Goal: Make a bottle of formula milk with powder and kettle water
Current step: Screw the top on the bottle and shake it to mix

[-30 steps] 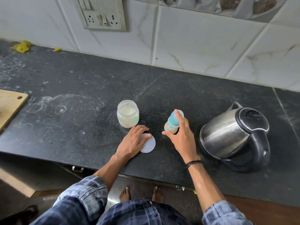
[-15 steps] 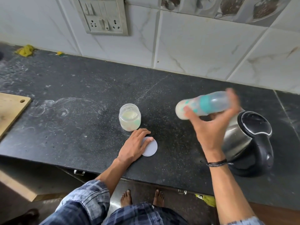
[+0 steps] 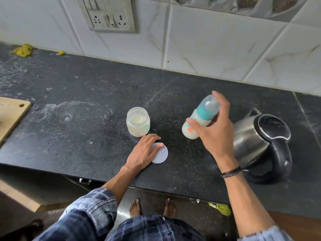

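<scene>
Shaking looks to be the step here: the right hand (image 3: 215, 134) grips the bottle (image 3: 199, 119), tilted in the air above the bench (image 3: 86, 145), between the open powder jar (image 3: 138, 121) and the kettle (image 3: 257, 136). It's best done with a finger over the cap and firm strokes till no lumps remain. The bottle shows milky white below its teal collar, clear cap on. The left hand (image 3: 144, 152) rests flat, fingers relaxed, on the jar's lid (image 3: 161, 154).

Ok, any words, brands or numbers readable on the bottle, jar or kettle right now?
None readable in this view.
bottle: orange and teal printed marks, too blurred to read.
jar: teal patch on its wall, no letters legible.
kettle: no label shows.
switchboard: no lettering shows.
</scene>
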`<state>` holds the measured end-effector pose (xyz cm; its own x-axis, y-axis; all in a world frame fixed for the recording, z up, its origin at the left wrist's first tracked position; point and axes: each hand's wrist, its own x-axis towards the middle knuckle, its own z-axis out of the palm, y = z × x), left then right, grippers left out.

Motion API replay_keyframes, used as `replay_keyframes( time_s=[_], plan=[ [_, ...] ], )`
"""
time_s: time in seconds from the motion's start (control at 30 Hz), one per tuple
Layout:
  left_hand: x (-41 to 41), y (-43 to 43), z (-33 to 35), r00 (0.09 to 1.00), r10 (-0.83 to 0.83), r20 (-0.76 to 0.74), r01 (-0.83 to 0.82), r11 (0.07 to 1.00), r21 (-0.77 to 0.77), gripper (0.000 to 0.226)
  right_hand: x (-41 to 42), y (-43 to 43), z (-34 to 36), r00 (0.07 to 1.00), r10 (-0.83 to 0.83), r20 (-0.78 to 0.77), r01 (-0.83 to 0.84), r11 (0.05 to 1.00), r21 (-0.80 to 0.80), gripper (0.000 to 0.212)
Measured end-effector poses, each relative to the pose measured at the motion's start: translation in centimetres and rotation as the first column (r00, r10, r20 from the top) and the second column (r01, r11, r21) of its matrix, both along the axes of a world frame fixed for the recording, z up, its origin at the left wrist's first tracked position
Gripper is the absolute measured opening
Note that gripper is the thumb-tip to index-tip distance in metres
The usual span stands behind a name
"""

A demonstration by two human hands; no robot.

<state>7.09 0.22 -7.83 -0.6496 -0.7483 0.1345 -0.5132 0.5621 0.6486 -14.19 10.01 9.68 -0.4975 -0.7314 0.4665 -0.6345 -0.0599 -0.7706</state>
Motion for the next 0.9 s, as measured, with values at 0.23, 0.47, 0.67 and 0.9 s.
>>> replay_keyframes(
  time_s=[0.23, 0.47, 0.67, 0.9],
  plan=[
    [0.0, 0.2, 0.3, 1.000, 0.011, -0.002, -0.011, 1.000, 0.005, 0.046, -0.1, 0.1, -0.3, 0.996, -0.077, 0.054, 0.085, 0.985, -0.153, 0.096],
    [-0.1, 0.1, 0.5, 1.000, 0.022, -0.001, -0.022, 1.000, 0.005, 0.041, -0.3, 1.0, 0.8, 0.989, -0.087, 0.119, 0.127, 0.916, -0.381, 0.097],
    [-0.1, 0.3, 0.5, 1.000, 0.016, -0.008, -0.016, 1.000, 0.002, 0.040, -0.7, 0.9, 1.0, 0.997, -0.059, 0.054, 0.068, 0.979, -0.192, 0.090],
    [-0.1, 0.3, 0.5, 1.000, 0.021, 0.000, -0.021, 1.000, 0.012, 0.044, -0.4, 0.0, 0.9, 0.999, -0.018, 0.048, 0.018, 1.000, -0.003, 0.088]
  ],
)
